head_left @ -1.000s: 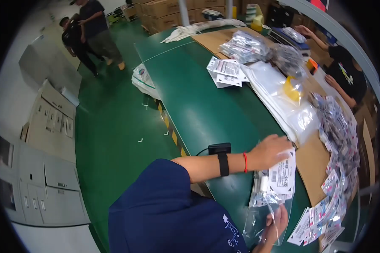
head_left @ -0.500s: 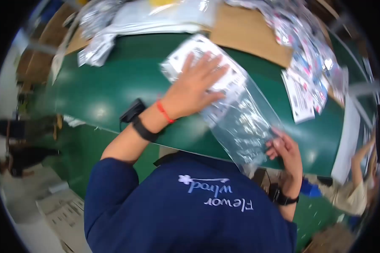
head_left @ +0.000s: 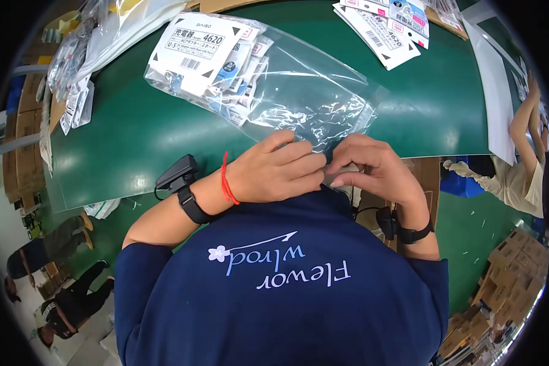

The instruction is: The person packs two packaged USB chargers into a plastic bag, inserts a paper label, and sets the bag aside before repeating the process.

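A large clear plastic bag [head_left: 311, 85] lies slantwise on the green table. At its far left end sit several small carded packages [head_left: 241, 73], with a white printed label card [head_left: 195, 46] on top of them. The near end of the bag is bunched close to my body. My left hand [head_left: 287, 168] is closed, its curled fingers on the bag's near edge. Right beside it, my right hand [head_left: 372, 168] pinches the same edge between thumb and bent fingers. The fingertips of my left hand are partly hidden.
More carded packages [head_left: 387, 36] lie at the far right of the green table [head_left: 433, 122]. Plastic-wrapped goods [head_left: 73, 67] and white plastic sheeting [head_left: 128, 30] are at the far left. Another person's arm [head_left: 524, 122] shows at the right edge, with stacked cartons [head_left: 509, 280] below.
The bag has turned, its filled end swinging left. My left hand has moved from the packages to the bag's near edge, and my right hand has shifted left beside it.
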The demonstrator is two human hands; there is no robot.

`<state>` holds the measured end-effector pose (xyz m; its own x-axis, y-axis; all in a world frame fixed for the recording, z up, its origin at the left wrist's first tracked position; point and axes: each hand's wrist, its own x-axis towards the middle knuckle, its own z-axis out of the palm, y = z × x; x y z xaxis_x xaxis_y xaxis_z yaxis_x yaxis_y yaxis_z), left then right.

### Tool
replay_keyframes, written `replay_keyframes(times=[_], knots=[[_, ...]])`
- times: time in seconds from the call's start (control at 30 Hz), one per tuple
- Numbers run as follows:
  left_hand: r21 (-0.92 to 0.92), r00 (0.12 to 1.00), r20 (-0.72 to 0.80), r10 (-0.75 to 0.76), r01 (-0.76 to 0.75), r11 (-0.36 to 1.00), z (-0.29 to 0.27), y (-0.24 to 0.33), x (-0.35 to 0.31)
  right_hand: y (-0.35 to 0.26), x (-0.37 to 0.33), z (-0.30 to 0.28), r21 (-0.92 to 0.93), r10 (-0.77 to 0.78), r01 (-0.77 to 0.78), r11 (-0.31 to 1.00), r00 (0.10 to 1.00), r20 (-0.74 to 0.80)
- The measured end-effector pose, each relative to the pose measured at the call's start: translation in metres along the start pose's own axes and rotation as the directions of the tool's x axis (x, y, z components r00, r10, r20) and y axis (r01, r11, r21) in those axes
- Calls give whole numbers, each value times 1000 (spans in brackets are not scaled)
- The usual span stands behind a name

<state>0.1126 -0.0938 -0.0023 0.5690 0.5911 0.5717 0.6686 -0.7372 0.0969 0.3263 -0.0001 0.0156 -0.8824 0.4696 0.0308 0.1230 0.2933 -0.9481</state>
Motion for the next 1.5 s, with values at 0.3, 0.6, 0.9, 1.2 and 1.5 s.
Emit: replay_keyframes(times=[0.3, 0.6, 0.9, 1.2, 1.5], knots=[[-68, 986, -70, -154, 150, 986, 8, 9, 4, 10, -1, 9, -59, -45, 49, 997, 997, 61], [-25, 974, -122, -192, 190, 981, 1, 12, 4, 64, -34, -44, 574, 61, 486, 659, 726, -685], [-28, 971, -81, -223, 222, 975, 4, 13, 2, 273, -236, -108, -74, -205, -408, 910, -289, -935], [92, 963, -41, -268, 271, 958, -17, 9, -11, 368, -222, 19, 699, 725, -453, 553, -151, -671], [352, 922, -112, -370, 385, 853, -17, -25, -41, 130, -111, -127, -365, -385, -123, 923, -263, -885]])
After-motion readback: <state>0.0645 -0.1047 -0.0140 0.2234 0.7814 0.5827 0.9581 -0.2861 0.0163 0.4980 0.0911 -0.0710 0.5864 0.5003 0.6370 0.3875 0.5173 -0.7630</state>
